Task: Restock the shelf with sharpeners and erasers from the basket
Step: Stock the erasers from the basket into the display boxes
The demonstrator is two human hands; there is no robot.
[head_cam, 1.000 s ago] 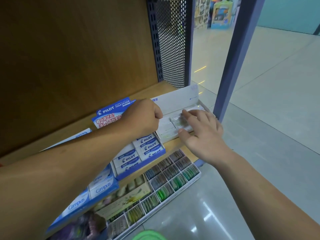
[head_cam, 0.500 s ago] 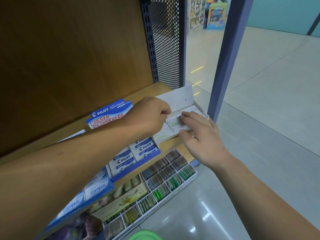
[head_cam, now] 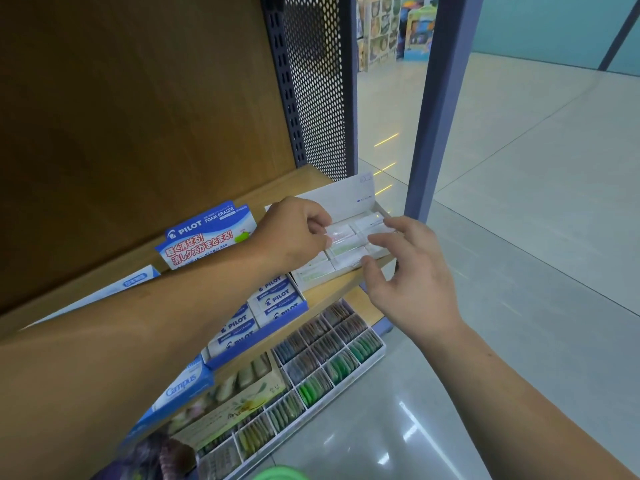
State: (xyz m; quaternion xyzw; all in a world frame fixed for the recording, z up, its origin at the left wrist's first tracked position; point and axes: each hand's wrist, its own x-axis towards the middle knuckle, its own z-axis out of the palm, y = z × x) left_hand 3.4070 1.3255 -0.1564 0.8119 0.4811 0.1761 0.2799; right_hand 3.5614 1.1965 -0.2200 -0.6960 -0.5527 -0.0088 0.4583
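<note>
Fingers of the left hand [head_cam: 294, 233] curl round a clear-wrapped eraser [head_cam: 341, 233], pinching it just over the rows in the white display box [head_cam: 349, 197]. The right hand [head_cam: 412, 282] is spread loose and holds nothing, its fingertips at the box's front row; I cannot tell whether they touch it. The box sits at the shelf [head_cam: 301, 178] end, beside the PILOT box [head_cam: 277, 299]. The rows look full, so forcing the eraser in could pop out its neighbours or nudge the box off the corner.
</note>
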